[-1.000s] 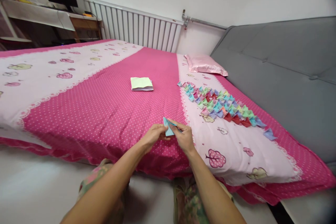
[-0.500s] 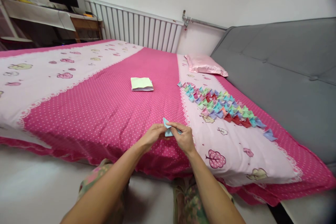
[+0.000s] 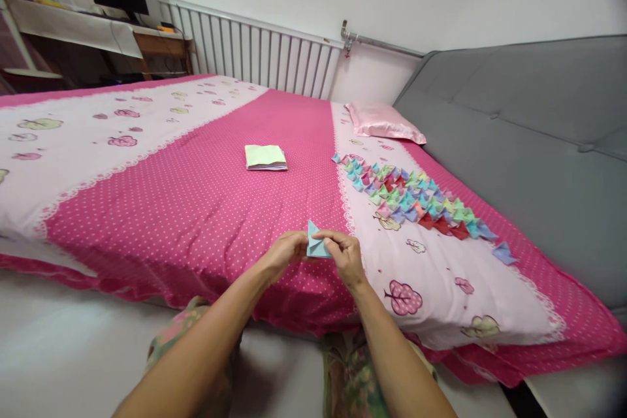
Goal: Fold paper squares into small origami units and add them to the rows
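Pinching a folded blue paper (image 3: 315, 249) above the near edge of the bed (image 3: 215, 209), the left hand (image 3: 288, 252) and right hand (image 3: 347, 257) grip opposite sides, presumably to press creases flat; the paper stack (image 3: 265, 157) and folded pieces (image 3: 409, 198) lie beyond, probably for working room.

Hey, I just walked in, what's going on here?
A person holds a small folded light blue paper in the left hand and the right hand over a pink and white bedspread. Farther back lies a square paper stack, pale yellow on top. To the right sit rows of small multicoloured folded paper shapes.
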Tool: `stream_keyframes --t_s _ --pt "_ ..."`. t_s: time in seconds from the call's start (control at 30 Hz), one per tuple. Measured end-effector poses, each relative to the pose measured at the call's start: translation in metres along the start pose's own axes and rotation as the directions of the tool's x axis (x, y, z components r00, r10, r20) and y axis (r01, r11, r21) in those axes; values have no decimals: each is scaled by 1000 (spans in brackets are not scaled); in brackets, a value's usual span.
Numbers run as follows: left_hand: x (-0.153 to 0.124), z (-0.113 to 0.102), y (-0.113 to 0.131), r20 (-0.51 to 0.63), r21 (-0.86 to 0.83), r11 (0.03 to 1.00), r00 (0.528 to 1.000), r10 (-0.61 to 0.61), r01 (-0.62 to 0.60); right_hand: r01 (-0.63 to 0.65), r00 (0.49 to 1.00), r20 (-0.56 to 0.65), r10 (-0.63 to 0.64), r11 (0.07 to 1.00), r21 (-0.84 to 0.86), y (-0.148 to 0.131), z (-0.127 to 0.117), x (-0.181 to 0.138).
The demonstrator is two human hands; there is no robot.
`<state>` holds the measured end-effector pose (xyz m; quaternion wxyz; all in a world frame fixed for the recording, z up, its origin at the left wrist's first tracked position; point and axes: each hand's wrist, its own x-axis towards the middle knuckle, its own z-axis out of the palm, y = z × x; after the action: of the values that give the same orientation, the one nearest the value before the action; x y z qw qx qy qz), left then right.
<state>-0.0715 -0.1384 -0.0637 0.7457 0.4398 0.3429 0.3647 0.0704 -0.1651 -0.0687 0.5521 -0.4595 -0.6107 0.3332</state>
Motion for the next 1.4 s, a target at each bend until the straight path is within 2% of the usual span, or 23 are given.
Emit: stream_keyframes --t_s 0.1,0.2,0.3,0.43,0.53,0.63,0.83,1.1,1.2,1.33,1.4 --pt "-1 0 2 105 16 1000 994 -1 0 -26 999 -46 27 999 29 2 3 1" --pt "-3 1 3 141 109 992 989 49 -64 -60 996 -57 64 995 81 5 6 2" --pt "-3 1 3 167 176 976 981 99 -128 -109 993 -29 117 970 217 6 5 2" --pt "2 -4 -2 184 287 941 974 132 -181 -211 977 55 207 887 411 4 0 4" --pt "6 -9 -5 213 446 859 962 169 -250 -248 968 69 240 893 376 4 -3 6" --pt "5 -11 -6 248 547 790 955 164 -278 -229 973 52 224 931 284 8 -4 7" --pt "-2 -4 1 327 571 786 944 49 -238 -188 982 35 185 963 195 13 -5 7" --pt "-5 -6 4 384 591 757 923 42 -280 -176 983 4 181 952 250 12 -3 5" --pt "-3 -5 1 356 558 785 932 68 -270 -186 975 -65 213 940 286 12 0 5" --pt "3 -5 -5 204 437 872 969 141 -220 -212 946 -162 280 916 342 15 1 7" --pt "5 -5 -7 121 363 914 982 145 -180 -244 927 -174 332 886 394 16 1 8"
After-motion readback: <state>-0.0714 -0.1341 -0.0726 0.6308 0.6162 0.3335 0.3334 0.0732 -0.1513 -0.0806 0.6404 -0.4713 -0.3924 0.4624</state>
